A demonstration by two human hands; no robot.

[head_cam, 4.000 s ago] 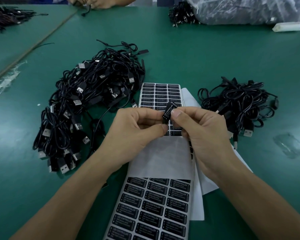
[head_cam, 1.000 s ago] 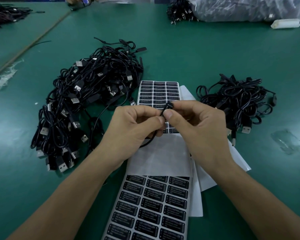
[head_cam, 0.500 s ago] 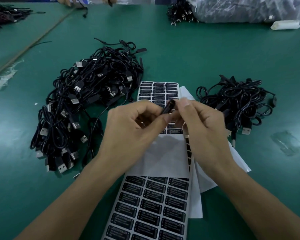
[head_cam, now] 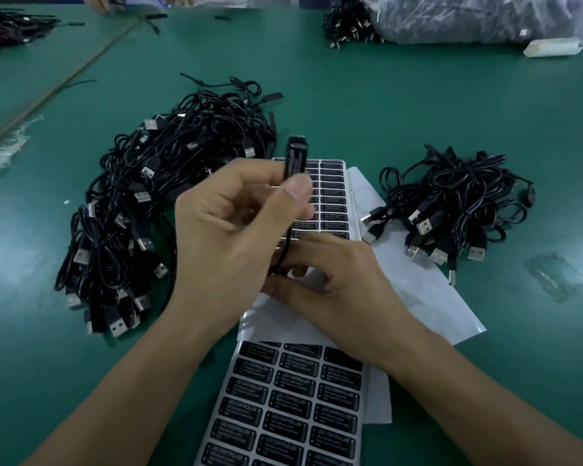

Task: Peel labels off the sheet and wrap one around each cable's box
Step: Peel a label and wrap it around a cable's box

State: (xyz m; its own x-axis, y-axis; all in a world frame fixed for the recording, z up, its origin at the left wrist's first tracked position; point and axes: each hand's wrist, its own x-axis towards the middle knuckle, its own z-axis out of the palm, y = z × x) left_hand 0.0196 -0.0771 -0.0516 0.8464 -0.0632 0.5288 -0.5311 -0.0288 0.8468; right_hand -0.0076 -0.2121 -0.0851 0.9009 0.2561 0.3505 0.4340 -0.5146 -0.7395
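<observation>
Now the left hand (head_cam: 223, 237) is raising the box (head_cam: 295, 156) upright, pinching it; the right hand (head_cam: 334, 280), lower, is pinching its cable (head_cam: 285, 242).

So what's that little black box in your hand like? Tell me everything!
The box is small, black, oblong, plastic-looking, a bit blurred. It stands upright, its lower end pinched by thumb and fingers of the left hand, top poking out. A thin black cable hangs from it down towards the right hand.
</observation>
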